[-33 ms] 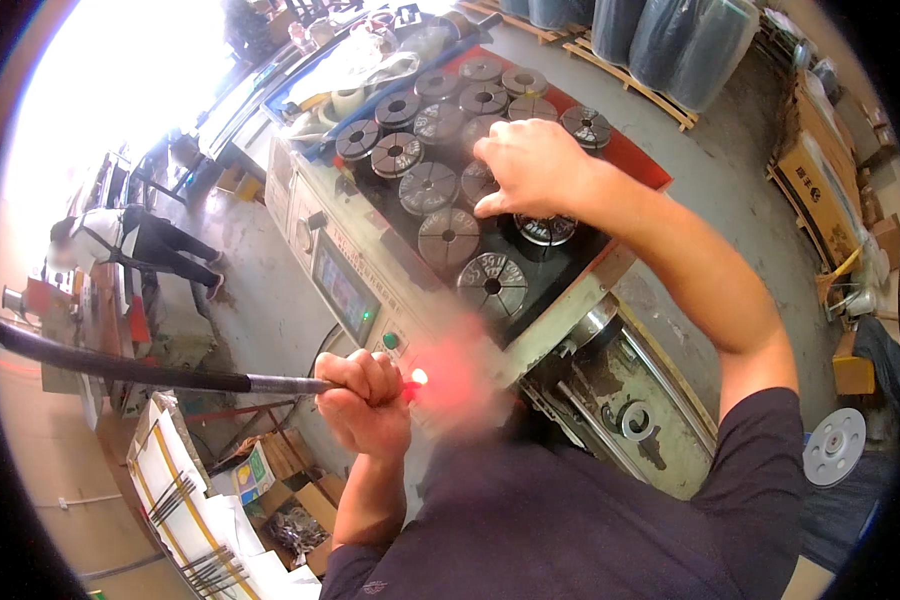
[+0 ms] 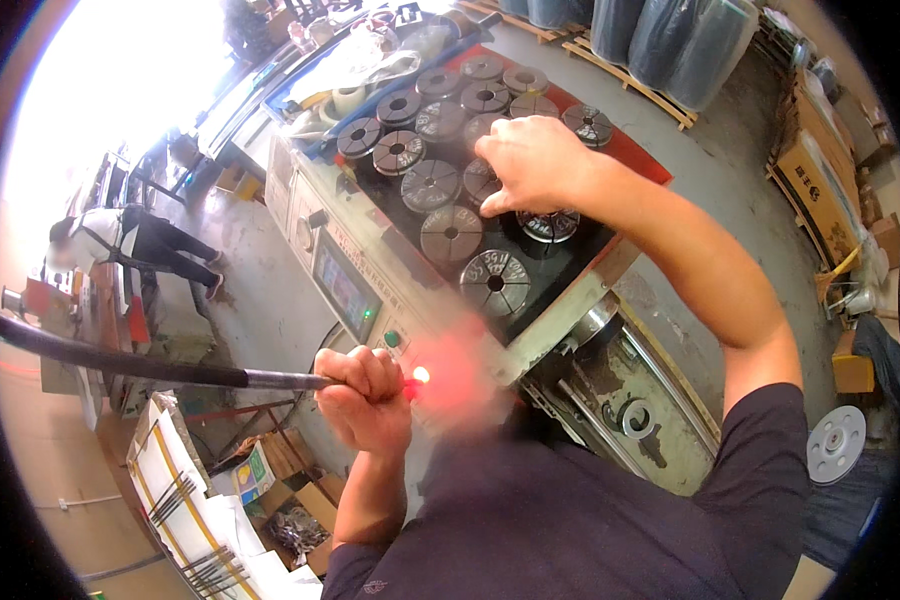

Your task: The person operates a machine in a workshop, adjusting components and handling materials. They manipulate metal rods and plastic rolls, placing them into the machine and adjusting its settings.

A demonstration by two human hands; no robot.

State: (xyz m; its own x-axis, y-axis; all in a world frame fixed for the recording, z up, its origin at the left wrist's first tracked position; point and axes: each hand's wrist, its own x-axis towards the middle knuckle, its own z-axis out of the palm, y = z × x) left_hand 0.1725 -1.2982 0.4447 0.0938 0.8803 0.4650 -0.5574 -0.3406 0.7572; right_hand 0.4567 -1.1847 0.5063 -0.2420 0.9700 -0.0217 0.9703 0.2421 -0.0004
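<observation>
My left hand (image 2: 365, 400) is closed around the end of a black hose (image 2: 120, 363). A grey metal sleeve (image 2: 280, 381) on the hose shows just left of my fist. My right hand (image 2: 535, 160) reaches over a group of round, slotted steel dies, thumb and forefinger apart. Between them a marked die (image 2: 480, 180) shows. My other fingertips and whatever is under the palm are hidden. Below the wrist is a shiny die (image 2: 548, 228). Nearer me lie two more marked dies, one grey (image 2: 452, 235) and one with white writing (image 2: 495, 283).
A machine control panel with a screen (image 2: 347, 287) and green button (image 2: 392, 339) stands beside the dies. A red glow blurs the panel's near end. Metal rods (image 2: 600, 430) and a ring (image 2: 634, 419) lie lower right. At far left a person (image 2: 140, 240) bends over a bench.
The whole view has shifted very slightly. Both hands keep the same places and grips.
</observation>
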